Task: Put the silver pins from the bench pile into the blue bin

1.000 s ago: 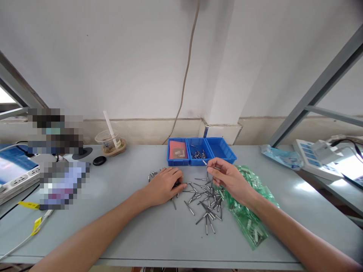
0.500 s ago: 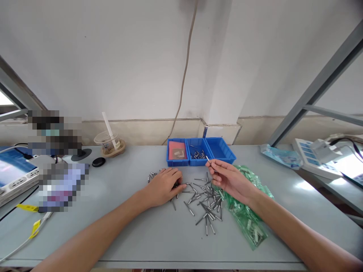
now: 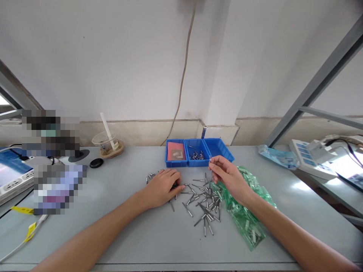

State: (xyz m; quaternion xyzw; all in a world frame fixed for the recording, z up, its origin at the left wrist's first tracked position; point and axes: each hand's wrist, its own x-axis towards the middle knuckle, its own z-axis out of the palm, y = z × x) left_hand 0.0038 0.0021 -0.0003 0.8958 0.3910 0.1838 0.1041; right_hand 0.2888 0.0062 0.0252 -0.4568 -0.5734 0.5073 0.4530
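My right hand is raised a little above the table, its thumb and forefinger pinched on a small metal pin near the blue tray's front. My left hand rests palm down on the table, fingers curled over a few pins at the left side of the heap. Several loose metal pins lie scattered between my hands. A green plastic bag of small parts lies under my right wrist.
A blue three-compartment tray stands behind the pins; its middle bin holds pins, its left bin a red card. A plastic cup with a straw and a black puck stand at the back left. Power strips sit at both sides.
My right hand has turned the pinched pin and drawn it slightly back toward me, tip now pointing up. My left hand has stayed on the pins.
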